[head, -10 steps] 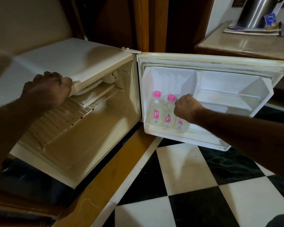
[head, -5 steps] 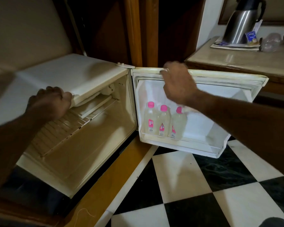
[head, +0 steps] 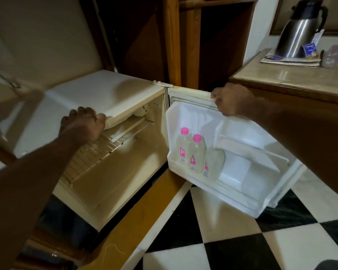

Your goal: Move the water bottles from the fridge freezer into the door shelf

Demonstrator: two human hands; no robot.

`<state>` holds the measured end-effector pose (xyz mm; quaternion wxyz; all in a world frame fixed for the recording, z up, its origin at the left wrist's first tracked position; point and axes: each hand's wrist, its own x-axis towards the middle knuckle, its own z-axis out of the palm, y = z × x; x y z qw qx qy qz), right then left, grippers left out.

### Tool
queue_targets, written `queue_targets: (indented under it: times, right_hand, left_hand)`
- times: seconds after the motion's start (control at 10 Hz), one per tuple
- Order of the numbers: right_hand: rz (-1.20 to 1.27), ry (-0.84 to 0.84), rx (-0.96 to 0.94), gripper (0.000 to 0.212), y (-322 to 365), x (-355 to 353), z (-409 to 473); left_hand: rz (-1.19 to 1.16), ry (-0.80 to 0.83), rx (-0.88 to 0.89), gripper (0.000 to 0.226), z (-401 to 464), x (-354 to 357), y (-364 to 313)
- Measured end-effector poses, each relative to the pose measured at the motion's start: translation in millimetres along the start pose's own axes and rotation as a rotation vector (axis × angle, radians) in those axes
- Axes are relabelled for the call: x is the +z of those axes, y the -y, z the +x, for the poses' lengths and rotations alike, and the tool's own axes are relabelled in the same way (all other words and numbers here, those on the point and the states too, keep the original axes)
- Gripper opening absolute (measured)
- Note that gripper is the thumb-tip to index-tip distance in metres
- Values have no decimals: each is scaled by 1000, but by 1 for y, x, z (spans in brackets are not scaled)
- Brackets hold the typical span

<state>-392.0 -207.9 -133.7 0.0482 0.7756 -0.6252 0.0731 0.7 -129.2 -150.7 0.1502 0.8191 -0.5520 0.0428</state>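
Three water bottles [head: 191, 151] with pink caps stand side by side in the lower door shelf [head: 219, 189] of the small fridge, touching one another; the third is partly hidden behind a shelf rail. The freezer compartment [head: 125, 121] at the top of the fridge cavity shows no bottle in the part that can be seen, though the left hand [head: 84, 123] covers its front edge, fingers curled closed over the flap. The right hand [head: 230, 100] rests on the top edge of the open fridge door [head: 185, 90], fingers closed around that edge and holding no bottle. Judging by this, the moving looks done, and only shutting the freezer flap and door seems left.
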Motion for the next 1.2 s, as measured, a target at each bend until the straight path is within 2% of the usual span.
queue_targets:
  times: [0.1, 0.3, 0.4, 0.5, 0.6, 0.8, 0.9, 1.0, 1.1, 1.2]
  right_hand:
    - [94, 52, -5, 27, 15, -16, -4]
    - [286, 190, 12, 15, 57, -25, 0]
    - [356, 223, 8, 14, 85, -18, 0]
    - [399, 157, -51, 17, 115, -10, 1]
    - [378, 114, -162, 25, 145, -6, 1]
    - [385, 78, -222, 19, 197, -6, 4]
    - [358, 88, -240, 16, 211, -3, 8]
    - [329, 98, -232, 21, 217, -3, 10]
    - [271, 145, -255, 26, 214, -10, 10]
    - [260, 343, -206, 56, 206, -25, 6]
  left_hand:
    - [-116, 23, -47, 52, -2, 1, 1]
    - [111, 8, 84, 53, 3, 1, 0]
    - [87, 35, 66, 52, -2, -2, 4]
    - [88, 161, 33, 72, -3, -7, 9]
    - [100, 166, 0, 73, 8, -7, 9]
    - [74, 413, 15, 66, 24, -15, 11]
    - [123, 347, 49, 57, 30, -8, 11]
    - [151, 312, 10, 71, 28, -5, 9]
    - [60, 235, -45, 67, 22, -16, -1]
    - [-45, 304, -110, 70, 9, -28, -24]
